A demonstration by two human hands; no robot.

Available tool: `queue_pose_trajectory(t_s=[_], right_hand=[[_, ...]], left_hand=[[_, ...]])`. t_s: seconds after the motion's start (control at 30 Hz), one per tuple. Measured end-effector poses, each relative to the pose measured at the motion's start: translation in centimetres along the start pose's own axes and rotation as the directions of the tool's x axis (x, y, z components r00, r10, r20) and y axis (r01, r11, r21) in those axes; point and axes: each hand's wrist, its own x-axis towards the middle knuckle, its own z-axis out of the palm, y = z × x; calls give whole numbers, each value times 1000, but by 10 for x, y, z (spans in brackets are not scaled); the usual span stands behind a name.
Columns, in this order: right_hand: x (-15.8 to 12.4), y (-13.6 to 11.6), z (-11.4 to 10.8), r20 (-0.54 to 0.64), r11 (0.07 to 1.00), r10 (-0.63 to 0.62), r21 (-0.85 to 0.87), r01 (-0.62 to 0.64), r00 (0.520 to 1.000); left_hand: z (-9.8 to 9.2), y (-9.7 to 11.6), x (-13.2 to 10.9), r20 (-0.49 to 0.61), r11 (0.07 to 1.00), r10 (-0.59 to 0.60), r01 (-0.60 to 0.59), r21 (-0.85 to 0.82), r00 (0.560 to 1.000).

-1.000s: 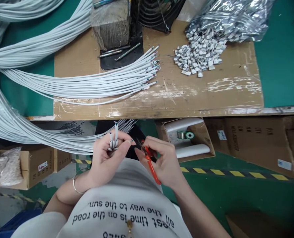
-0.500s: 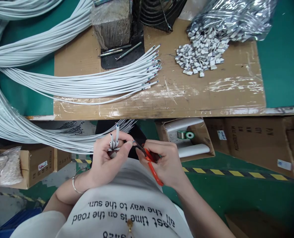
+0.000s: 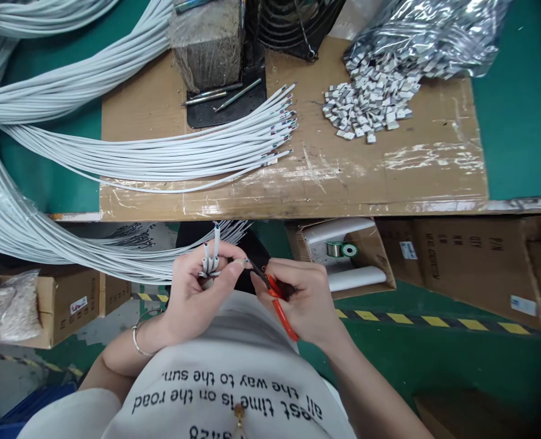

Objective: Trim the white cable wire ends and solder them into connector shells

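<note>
Below the bench edge, my left hand [image 3: 197,292] is closed around several white cable ends [image 3: 211,255] that stick up between its fingers. My right hand [image 3: 302,299] grips red-handled cutters [image 3: 277,299] whose dark tip points at my left fingertips. Both hands hover over my lap, almost touching. More white cables [image 3: 179,152] lie fanned across the cardboard sheet [image 3: 343,177] on the bench, with stripped ends to the right.
A pile of small white-and-metal connectors [image 3: 366,107] spills from a foil bag [image 3: 426,36] at the back right. A grey block [image 3: 206,39] and a black plate with metal rods [image 3: 225,97] stand behind the cables. Cardboard boxes [image 3: 343,253] sit under the bench.
The cutter tip has moved left, closer to my left fingertips. My left hand keeps its hold on the cable ends.
</note>
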Motion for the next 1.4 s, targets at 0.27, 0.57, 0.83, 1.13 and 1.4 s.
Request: queue_pose_trajectory(t_s=[0.27,0.57,0.83,1.13,1.4], right_hand=[[0,0,4,-66,997,-52,-60,48,996],[1,4,-1,-141,995,-64,-84,52,988],[-2,8,-6,-76,992,-83,-106,75,994],[6,8,-7,-85,984,-115,-149,101,990],[19,2,3,-50,979,-132,-161,122,990]], left_hand=[[-1,-2,1,3,999,-31,31,-9,1000],[-6,-8,-2,69,997,-43,47,-59,997],[-9,-7,-2,113,987,-92,106,-123,989],[-10,4,7,169,934,-199,239,-265,965],[-17,12,13,237,844,-362,425,-328,901]])
